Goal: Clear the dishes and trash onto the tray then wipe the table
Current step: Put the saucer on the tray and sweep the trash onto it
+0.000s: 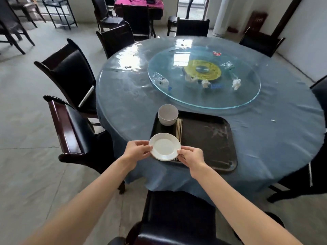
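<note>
Blue table (pixel 123 96), 2 hands (left (pixel 137 151), right (pixel 192 157)) gripping plates (pixel 164 147)

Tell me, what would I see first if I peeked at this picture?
Two hands, left hand and right hand, hold a stack of white saucers over the black tray's near-left corner. Behind it, crumpled napkins and a flattened plastic bottle lie on the glass turntable.

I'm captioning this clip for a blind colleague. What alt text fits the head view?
Both hands, left and right, hold a stack of small white plates over a black tray bearing stacked bowls and chopsticks. Crumpled napkins and a plastic bottle remain on the glass turntable.
</note>
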The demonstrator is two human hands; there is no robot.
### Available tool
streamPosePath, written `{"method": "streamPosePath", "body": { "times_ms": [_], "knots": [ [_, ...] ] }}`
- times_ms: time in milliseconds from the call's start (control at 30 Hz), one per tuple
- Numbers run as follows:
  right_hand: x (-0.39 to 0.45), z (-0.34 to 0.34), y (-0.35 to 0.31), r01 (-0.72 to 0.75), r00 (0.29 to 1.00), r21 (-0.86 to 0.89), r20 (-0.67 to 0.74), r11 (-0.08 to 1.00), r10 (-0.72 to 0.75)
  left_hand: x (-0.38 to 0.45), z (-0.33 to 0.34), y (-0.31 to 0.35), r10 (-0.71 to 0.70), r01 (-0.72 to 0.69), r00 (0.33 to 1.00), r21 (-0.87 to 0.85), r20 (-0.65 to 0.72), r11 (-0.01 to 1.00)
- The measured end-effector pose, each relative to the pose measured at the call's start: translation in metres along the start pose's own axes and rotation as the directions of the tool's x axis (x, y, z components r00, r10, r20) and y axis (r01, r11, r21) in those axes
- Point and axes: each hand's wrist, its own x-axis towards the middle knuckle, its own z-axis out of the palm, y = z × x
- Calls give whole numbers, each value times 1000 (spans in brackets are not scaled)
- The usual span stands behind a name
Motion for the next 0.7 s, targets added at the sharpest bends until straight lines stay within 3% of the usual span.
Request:
{"method": "streamPosePath", "body": {
  "times_ms": [267, 467, 700],
  "knots": [
    [80, 42, 14, -99, 972, -110, -225, 989, 72, 102, 4, -7, -102, 100, 995, 226, 0, 969],
    [108, 64, 22, -166, 921, -233, -385, 958, 66, 146, 10, -2, -1, -51, 996, 565, 91, 823],
    [123, 81, 28, -216, 861, -325, -509, 921, 22, 177, 7, -1, -6, -132, 983, 720, 186, 682]
  ]
}}
